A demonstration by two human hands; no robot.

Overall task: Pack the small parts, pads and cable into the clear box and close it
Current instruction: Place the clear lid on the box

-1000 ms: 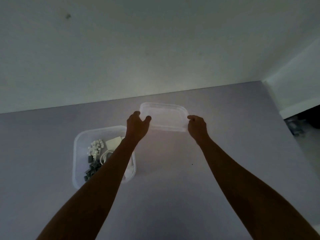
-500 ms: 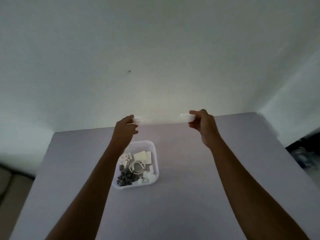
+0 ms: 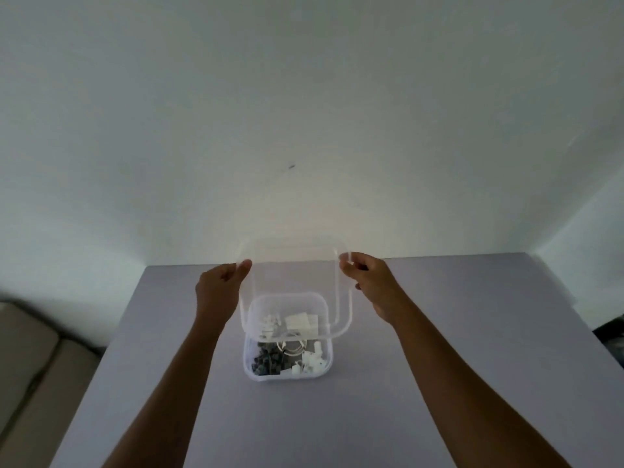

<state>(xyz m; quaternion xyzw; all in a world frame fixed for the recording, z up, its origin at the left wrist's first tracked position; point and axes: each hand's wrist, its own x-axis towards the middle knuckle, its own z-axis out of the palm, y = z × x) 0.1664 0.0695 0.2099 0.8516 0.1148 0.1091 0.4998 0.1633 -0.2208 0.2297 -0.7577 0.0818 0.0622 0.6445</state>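
A clear plastic box (image 3: 326, 372) stands open in the middle of the grey table. Inside lie dark small parts (image 3: 267, 361), white small parts (image 3: 312, 363), pale pads (image 3: 301, 321) and a coiled cable (image 3: 291, 346). A clear lid (image 3: 294, 275) hangs in the air above the box's far half, tilted up toward me. My left hand (image 3: 219, 288) pinches its left edge and my right hand (image 3: 369, 282) pinches its right edge. The lid does not touch the box.
The grey table (image 3: 439, 383) ends at a white wall (image 3: 304, 130) just behind the box. A beige sofa (image 3: 27, 366) sits low at the left. Dark clutter (image 3: 611, 339) shows past the table's right edge.
Both hands have lifted the lid off the table and carried it left to hang over the box, turning it from edge-on to face me. The view has shifted.
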